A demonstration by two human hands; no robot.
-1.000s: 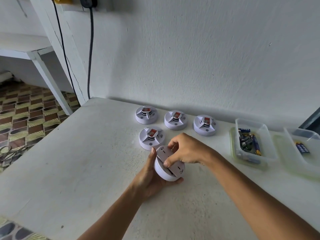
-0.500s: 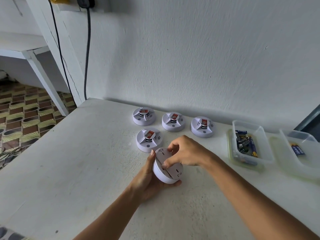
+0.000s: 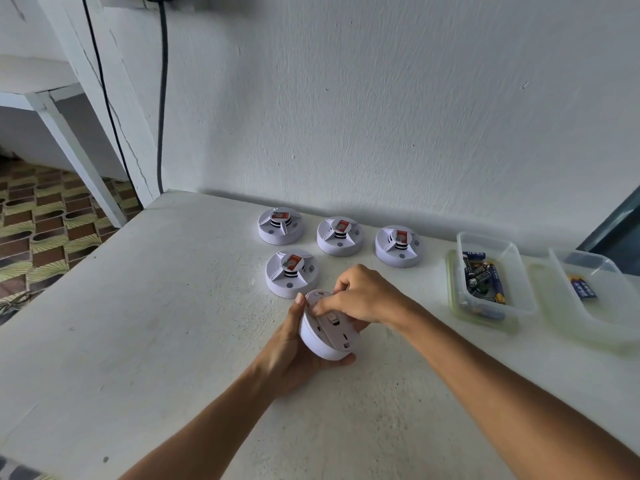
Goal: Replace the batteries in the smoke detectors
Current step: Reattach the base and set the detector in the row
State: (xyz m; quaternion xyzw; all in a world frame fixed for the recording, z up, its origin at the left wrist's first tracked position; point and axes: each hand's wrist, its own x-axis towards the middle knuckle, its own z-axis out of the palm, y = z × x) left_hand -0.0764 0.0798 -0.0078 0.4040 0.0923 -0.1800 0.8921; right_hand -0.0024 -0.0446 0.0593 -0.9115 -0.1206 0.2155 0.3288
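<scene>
You are working at a white table [image 3: 145, 341] set against the wall, and nothing is fencing its near or left edges; a detector slipping from your hands could be rolling off onto the tiled floor. Two clear tubs are sitting at the right: the nearer tub [image 3: 519, 289] is holding a loose heap of batteries, the farther tub [image 3: 602, 306] only a few. Which holds spent cells I cannot tell, so mixing old with new is a live risk. Four smoke detectors [image 3: 292, 273] are resting face up near the wall, just beyond your hands; an elbow or wrist swinging forward could be knocking the closest one.

Your left hand [image 3: 294, 351] is cradling the fifth detector [image 3: 325, 332] above the table, back side toward you, fingers curled under its rim, thumb up along the edge. Your right hand [image 3: 360, 296] is pinching at the back cover, fingertips pressed together at its upper edge. Prying there with too much force could be snapping a clip or flinging the cover loose.
</scene>
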